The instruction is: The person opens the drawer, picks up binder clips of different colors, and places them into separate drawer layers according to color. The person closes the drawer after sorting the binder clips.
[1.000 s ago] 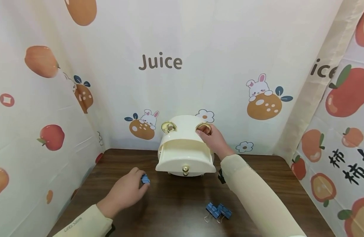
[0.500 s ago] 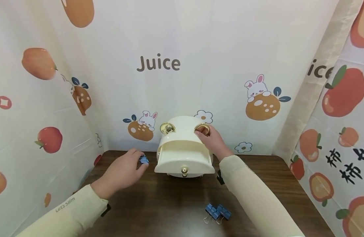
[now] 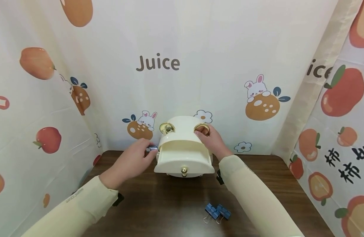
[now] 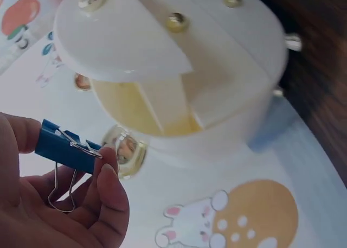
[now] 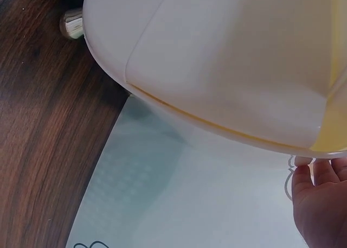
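Note:
A cream storage box (image 3: 184, 126) has its top drawer (image 3: 167, 167) pulled out, with a gold knob on the front. My left hand (image 3: 130, 163) pinches a blue binder clip (image 4: 68, 150) between thumb and fingertips, at the left side of the open drawer. The clip's wire handles show in the left wrist view. My right hand (image 3: 214, 141) grips the gold ring (image 3: 203, 124) on the box's upper right; in the right wrist view its fingers (image 5: 320, 177) are partly hidden behind the box edge.
Two more blue binder clips (image 3: 212, 211) lie together on the dark wooden table (image 3: 176, 204), in front of the box to the right. A second gold ring (image 3: 167, 128) sits on the box's upper left. A printed cloth (image 3: 217, 49) hangs behind and at both sides.
My left hand has lifted the binder clip from lower left, moving up and right to the drawer's left side. My right hand has stayed at the gold ring.

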{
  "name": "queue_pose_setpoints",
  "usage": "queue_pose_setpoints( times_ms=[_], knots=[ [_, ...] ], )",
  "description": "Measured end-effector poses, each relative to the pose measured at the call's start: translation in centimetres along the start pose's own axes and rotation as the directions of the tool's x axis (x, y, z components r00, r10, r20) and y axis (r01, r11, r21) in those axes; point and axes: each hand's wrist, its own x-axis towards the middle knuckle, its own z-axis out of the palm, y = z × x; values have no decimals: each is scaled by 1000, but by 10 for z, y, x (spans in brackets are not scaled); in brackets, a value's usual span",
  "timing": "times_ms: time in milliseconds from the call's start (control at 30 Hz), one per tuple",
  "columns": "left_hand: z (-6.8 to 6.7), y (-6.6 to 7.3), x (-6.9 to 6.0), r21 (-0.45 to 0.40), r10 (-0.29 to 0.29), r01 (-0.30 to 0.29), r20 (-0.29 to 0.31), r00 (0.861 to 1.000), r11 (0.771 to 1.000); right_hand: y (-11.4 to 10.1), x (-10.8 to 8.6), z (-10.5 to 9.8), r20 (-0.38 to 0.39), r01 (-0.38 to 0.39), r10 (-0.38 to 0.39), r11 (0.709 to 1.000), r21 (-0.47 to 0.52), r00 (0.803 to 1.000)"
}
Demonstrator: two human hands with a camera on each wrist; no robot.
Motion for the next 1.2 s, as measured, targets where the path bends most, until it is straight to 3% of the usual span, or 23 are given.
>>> queue_pose_setpoints(
  times_ms=[400, 767, 1000, 1200],
  knots=[
    [10, 20, 18, -120, -9, 10, 14, 1000, 993, -4, 2, 4, 15, 15, -15, 1000, 2, 1000],
    [29, 41, 43, -70, -64, 70, 75, 995, 995, -2, 3, 3, -6, -33, 33, 999, -17, 999],
    [40, 44, 49, -104, -76, 84, 84, 994, 991, -4, 2, 2, 3, -35, 35, 999, -10, 999],
    [44, 42, 56, -140, -92, 114, 151, 984, 984, -3, -1, 1, 2, -19, 19, 1000, -5, 1000]
  ],
)
